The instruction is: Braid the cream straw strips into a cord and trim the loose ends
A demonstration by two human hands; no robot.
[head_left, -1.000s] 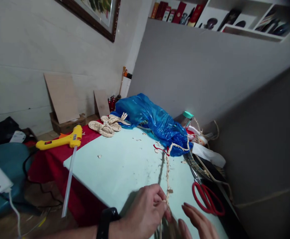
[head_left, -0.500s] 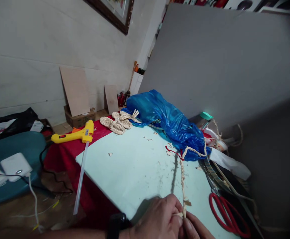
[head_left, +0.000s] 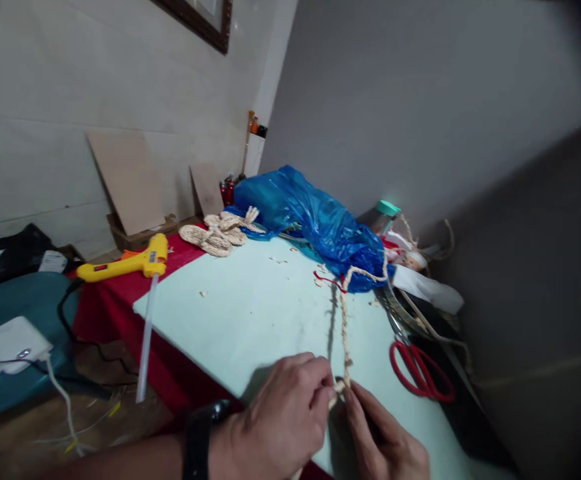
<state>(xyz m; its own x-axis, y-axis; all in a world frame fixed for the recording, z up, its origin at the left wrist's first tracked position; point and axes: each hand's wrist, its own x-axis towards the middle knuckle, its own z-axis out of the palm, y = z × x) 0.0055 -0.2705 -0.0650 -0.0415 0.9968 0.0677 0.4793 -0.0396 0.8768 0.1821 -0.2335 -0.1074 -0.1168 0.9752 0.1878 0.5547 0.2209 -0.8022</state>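
Observation:
A thin braided straw cord (head_left: 345,327) runs from the blue plastic bag toward me, tied with red string (head_left: 328,278) near its far end. My left hand (head_left: 283,410), with a black band at the wrist, pinches the cord's near end between thumb and fingers. Right beside it, my right hand (head_left: 383,433) grips the cord at the same spot, thumb and fingertips pressed together. Both hands are over the near part of the pale board (head_left: 250,320).
Red-handled scissors (head_left: 420,370) lie on the right. A yellow glue gun (head_left: 125,264) rests at the left on red cloth. Coiled straw braids (head_left: 208,239) and the blue bag (head_left: 310,217) sit at the back. A white device (head_left: 15,343) is on a teal stool.
The view has shifted, so the scene sits further left and higher. More of my right hand shows, and the near cord end between my hands is more visible.

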